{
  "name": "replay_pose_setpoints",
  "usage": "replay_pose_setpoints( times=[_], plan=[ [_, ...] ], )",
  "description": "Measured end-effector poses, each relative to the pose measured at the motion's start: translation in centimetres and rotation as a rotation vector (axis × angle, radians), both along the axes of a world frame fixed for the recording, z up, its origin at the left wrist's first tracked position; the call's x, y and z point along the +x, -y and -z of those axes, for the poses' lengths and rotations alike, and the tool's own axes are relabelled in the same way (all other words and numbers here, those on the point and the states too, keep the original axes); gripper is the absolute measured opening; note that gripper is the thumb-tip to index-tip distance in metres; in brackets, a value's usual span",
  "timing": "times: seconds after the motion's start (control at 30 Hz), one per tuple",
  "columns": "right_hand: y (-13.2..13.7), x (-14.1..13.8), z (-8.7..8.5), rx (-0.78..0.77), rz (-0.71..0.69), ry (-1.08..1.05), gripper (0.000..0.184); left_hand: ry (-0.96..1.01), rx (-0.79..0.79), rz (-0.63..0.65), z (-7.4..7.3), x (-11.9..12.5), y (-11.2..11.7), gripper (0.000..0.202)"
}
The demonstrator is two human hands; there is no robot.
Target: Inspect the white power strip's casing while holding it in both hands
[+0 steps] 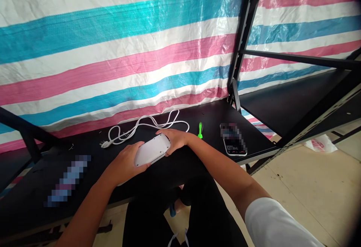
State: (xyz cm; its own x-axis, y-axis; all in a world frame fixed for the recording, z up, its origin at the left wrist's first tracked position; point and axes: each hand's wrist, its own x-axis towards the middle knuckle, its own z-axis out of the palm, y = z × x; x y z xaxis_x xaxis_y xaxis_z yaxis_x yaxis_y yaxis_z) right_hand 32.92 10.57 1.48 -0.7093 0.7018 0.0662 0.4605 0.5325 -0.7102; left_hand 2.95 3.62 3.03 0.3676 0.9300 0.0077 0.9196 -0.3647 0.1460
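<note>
A flat white device [151, 150] with rounded corners is held just above the black table [197, 164], between both my hands. My left hand [126, 162] grips its near left end, fingers wrapped round the edge. My right hand [176, 138] clasps its far right end, fingers curled over the top. A white cable [141, 124] with a plug lies coiled on the table just behind the device; whether it joins the device I cannot tell.
A small screwdriver [200, 129] with a green handle lies right of my right hand. A phone [233, 141] rests near the table's right edge. A black metal rack [296, 100] stands at the right, and a striped tarp [113, 51] hangs behind the table.
</note>
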Motion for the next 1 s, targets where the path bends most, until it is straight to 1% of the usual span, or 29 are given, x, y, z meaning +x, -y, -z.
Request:
replay_pose_setpoints(
  times=[0.33,0.53,0.63,0.77,0.9,1.0],
  plan=[
    [-0.18,-0.01,0.19,0.012,-0.009,0.005,0.116,-0.011,0.007,0.008,-0.11,0.19,0.24,0.084],
    [-0.18,-0.03,0.09,0.004,-0.014,0.012,0.116,-0.018,0.042,0.045,-0.32,0.31,0.44,0.080],
    [-0.29,-0.01,0.22,0.008,-0.020,0.000,0.116,-0.026,0.067,0.061,-0.40,0.51,0.53,0.079],
    [-0.39,0.02,0.35,-0.006,-0.016,-0.048,0.116,-0.024,0.046,0.064,-0.34,0.75,0.54,0.078],
    [-0.34,0.00,0.31,-0.002,-0.014,-0.070,0.114,-0.018,0.071,0.069,-0.27,0.88,0.55,0.077],
    [-0.31,0.02,0.26,-0.002,-0.009,-0.073,0.114,-0.003,0.070,0.057,-0.18,0.82,0.53,0.080]
  ],
)
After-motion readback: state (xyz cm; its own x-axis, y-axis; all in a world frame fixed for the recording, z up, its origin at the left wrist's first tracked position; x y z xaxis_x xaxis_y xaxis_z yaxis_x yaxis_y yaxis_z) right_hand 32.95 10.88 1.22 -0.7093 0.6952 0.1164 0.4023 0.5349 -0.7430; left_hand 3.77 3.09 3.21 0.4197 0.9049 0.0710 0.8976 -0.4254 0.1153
